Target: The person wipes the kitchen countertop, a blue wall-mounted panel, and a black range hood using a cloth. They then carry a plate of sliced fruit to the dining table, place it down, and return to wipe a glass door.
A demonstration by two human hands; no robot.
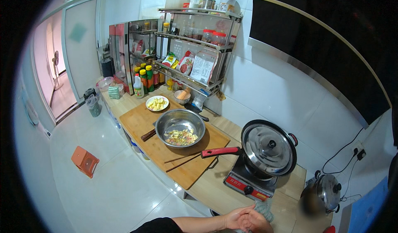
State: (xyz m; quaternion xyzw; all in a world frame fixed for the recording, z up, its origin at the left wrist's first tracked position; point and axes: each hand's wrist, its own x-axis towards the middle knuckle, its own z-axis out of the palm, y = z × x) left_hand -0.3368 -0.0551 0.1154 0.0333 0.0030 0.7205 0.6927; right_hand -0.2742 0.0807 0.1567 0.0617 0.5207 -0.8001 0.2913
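Observation:
At the bottom edge, my left hand (235, 218) meets my right hand (255, 223), and their fingers overlap. A grey-green cloth (264, 210) lies against the far side of the right hand; whether either hand grips it is hidden. Just beyond is a portable gas stove (247, 183) with a red front and black knob. On it stands a red-handled wok (221, 152) under a metal lid with glass (264, 153). To the left, a steel bowl (180, 115) with sliced food scraps (181, 137) rests on a wooden cutting board (189, 178).
Chopsticks (182, 162) and a brown-handled knife (148, 135), partly under the bowl, lie on the board. A plate of pale yellow chunks (157, 103) sits at its far end. A spice rack (194, 43) stands behind; a lidded pot (329, 189) is right. An orange stool (84, 161) stands on the floor.

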